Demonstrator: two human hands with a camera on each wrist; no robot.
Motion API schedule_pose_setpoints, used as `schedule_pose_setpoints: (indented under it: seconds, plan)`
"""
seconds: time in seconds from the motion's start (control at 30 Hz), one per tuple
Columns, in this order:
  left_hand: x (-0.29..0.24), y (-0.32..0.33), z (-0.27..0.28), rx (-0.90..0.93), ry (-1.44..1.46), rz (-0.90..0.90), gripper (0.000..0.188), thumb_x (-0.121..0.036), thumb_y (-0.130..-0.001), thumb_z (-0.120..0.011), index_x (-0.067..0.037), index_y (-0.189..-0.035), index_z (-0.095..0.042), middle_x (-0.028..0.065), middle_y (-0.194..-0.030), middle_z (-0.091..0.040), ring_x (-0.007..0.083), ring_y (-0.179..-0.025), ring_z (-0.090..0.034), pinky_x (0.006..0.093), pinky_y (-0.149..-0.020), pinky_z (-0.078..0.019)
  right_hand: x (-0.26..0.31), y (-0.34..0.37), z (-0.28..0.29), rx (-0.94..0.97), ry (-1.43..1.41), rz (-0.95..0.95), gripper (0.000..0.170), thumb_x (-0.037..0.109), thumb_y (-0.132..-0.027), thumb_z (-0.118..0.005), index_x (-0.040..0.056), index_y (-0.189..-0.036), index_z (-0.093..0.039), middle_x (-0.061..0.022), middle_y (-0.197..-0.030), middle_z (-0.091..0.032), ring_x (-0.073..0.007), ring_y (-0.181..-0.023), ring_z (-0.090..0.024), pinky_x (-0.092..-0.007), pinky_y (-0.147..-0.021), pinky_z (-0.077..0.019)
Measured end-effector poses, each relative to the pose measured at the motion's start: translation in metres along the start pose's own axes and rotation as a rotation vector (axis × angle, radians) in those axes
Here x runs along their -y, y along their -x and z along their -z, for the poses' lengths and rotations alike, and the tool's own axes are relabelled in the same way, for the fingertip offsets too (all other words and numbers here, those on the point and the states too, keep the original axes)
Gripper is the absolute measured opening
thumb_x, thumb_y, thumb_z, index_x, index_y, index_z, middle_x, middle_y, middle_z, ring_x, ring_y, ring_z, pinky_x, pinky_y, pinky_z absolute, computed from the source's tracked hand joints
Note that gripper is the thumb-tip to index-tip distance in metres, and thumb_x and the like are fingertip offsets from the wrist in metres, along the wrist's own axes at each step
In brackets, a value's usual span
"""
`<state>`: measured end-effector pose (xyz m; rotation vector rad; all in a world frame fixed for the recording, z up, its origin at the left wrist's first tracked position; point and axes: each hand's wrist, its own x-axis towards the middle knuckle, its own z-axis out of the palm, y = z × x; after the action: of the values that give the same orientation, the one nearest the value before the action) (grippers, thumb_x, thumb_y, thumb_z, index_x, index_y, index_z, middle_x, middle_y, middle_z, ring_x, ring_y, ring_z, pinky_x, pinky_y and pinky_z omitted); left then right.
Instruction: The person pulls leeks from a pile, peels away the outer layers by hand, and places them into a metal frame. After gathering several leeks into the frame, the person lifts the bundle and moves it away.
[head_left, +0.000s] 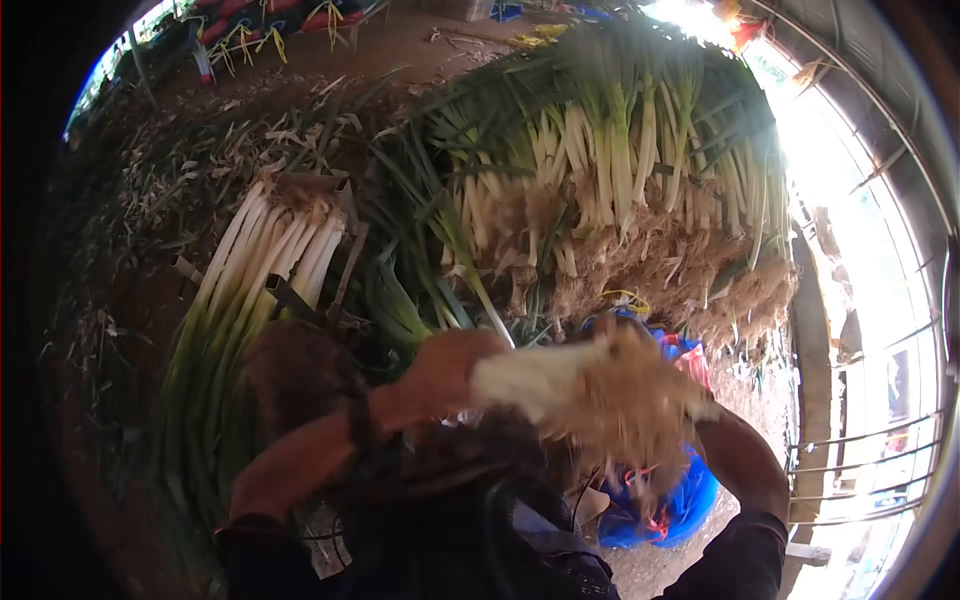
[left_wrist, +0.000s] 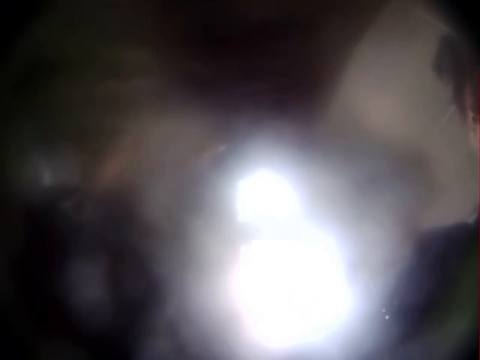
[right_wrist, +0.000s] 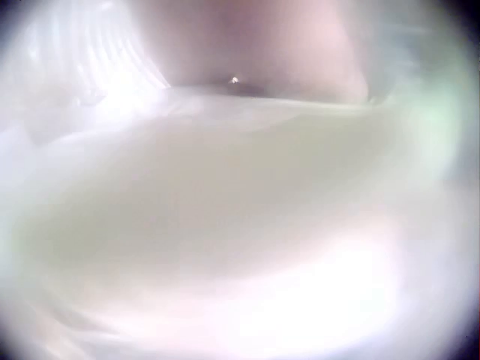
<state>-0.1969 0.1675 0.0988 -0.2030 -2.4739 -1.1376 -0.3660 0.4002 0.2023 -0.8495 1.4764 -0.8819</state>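
Note:
My left hand (head_left: 450, 368) grips a bunch of leeks (head_left: 525, 382) held sideways in front of my body, white stalks pointing right. A shaggy, motion-blurred mass of brown roots (head_left: 640, 405) hangs from their end. My right forearm (head_left: 745, 465) reaches up to these roots, which hide most of the right hand; I cannot tell how its fingers lie. In the right wrist view a pale, blurred surface (right_wrist: 202, 195) fills most of the picture, with skin above it. Glare and blur swamp the left wrist view.
A large heap of leeks (head_left: 620, 150) with roots towards me lies ahead. At left, cleaner leeks (head_left: 265, 250) rest in a metal frame (head_left: 345, 270). Blue plastic (head_left: 680, 510) lies below my right arm. Leaf scraps (head_left: 220, 150) cover the ground; a barred wall (head_left: 880, 440) stands right.

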Motion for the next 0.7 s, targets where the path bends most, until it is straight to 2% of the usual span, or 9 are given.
schedule_pose_setpoints:
  seconds: [0.1,0.17,0.3,0.4,0.47,0.5,0.57,0.6,0.7]
  plan:
    - [0.018,-0.019,0.013,-0.11,0.006,0.097,0.049,-0.019,-0.068,-0.077,-0.008,-0.112,-0.059,0.0123,-0.1,-0.067,0.0335,-0.093,-0.065,0.0392,-0.08,-0.0517,-0.001,-0.005,0.013,-0.097,-0.107,0.017,0.053,0.041,-0.099,-0.044,0.0031,-0.136,-0.05,-0.013,-0.125,-0.058,-0.0257,-0.113,-0.057,-0.0407,-0.094,-0.0459]
    - [0.024,-0.027,0.021,-0.051,0.129,0.11,0.05,-0.009,-0.064,-0.076,-0.005,-0.111,-0.057,0.0144,-0.097,-0.065,0.0357,-0.088,-0.064,0.0365,-0.074,-0.0499,-0.002,-0.006,0.011,-0.136,-0.142,0.047,0.052,0.04,-0.1,-0.042,0.0029,-0.136,-0.049,-0.0137,-0.125,-0.058,-0.026,-0.112,-0.058,-0.0413,-0.094,-0.0467]
    - [0.019,-0.038,0.025,-0.018,0.093,0.16,0.044,-0.01,-0.067,-0.074,-0.005,-0.107,-0.056,0.0151,-0.093,-0.065,0.0364,-0.087,-0.064,0.0353,-0.073,-0.0499,0.003,0.011,0.002,-0.255,-0.181,0.127,0.051,0.038,-0.102,-0.038,0.0026,-0.136,-0.049,-0.0151,-0.124,-0.059,-0.0265,-0.111,-0.06,-0.0425,-0.092,-0.0483]
    - [0.034,-0.047,0.032,-0.01,0.096,0.122,0.039,-0.009,-0.069,-0.072,-0.004,-0.105,-0.057,0.0162,-0.089,-0.065,0.0381,-0.088,-0.064,0.0349,-0.074,-0.0505,-0.002,0.084,-0.007,-0.543,-0.33,0.263,0.05,0.036,-0.103,-0.034,0.0024,-0.137,-0.048,-0.0161,-0.123,-0.06,-0.0269,-0.111,-0.061,-0.0434,-0.091,-0.0495]
    - [0.06,-0.046,0.038,-0.148,-0.042,0.196,0.041,-0.008,-0.07,-0.07,-0.003,-0.109,-0.059,0.0133,-0.09,-0.066,0.0308,-0.087,-0.067,0.0331,-0.077,-0.0506,-0.008,0.16,-0.003,-0.765,-0.465,0.369,0.049,0.035,-0.104,-0.032,0.0022,-0.137,-0.048,-0.0168,-0.123,-0.061,-0.0271,-0.11,-0.062,-0.044,-0.09,-0.0503]
    - [0.057,-0.048,0.054,-0.178,0.056,0.303,0.043,-0.008,-0.07,-0.07,-0.002,-0.111,-0.06,0.0107,-0.092,-0.067,0.0254,-0.088,-0.066,0.032,-0.079,-0.0504,0.006,0.179,0.005,-0.739,-0.475,0.375,0.049,0.035,-0.104,-0.032,0.0022,-0.137,-0.048,-0.0168,-0.123,-0.061,-0.0271,-0.11,-0.062,-0.044,-0.09,-0.0503]
    - [0.06,-0.057,0.085,-0.213,0.244,0.409,0.046,-0.005,-0.07,-0.067,-0.001,-0.115,-0.062,0.0039,-0.098,-0.067,0.0143,-0.091,-0.062,0.0303,-0.084,-0.0495,0.035,0.22,0.019,-0.388,-0.342,0.984,0.032,0.026,-0.104,-0.035,0.0046,-0.118,-0.054,0.0037,-0.062,-0.055,-0.0073,-0.054,-0.06,-0.0292,-0.042,-0.0509]
    - [0.056,-0.063,0.097,-0.203,0.278,0.44,0.042,-0.002,-0.069,-0.066,0.0,-0.11,-0.064,0.0042,-0.098,-0.066,0.0155,-0.09,-0.061,0.0309,-0.084,-0.0495,0.025,0.207,0.016,-0.383,-0.345,1.001,0.032,0.026,-0.104,-0.035,0.0046,-0.118,-0.054,0.0037,-0.062,-0.055,-0.0073,-0.054,-0.06,-0.0292,-0.042,-0.0509]
    - [0.025,-0.085,0.115,-0.242,0.421,0.374,0.039,0.001,-0.067,-0.066,0.0,-0.107,-0.065,0.0034,-0.094,-0.065,0.0144,-0.087,-0.061,0.0315,-0.082,-0.0499,-0.026,0.102,-0.018,-0.638,-0.351,0.767,0.039,0.022,-0.095,-0.057,0.0015,-0.128,-0.051,-0.0065,-0.09,-0.062,-0.0207,-0.076,-0.066,-0.0352,-0.066,-0.0538]
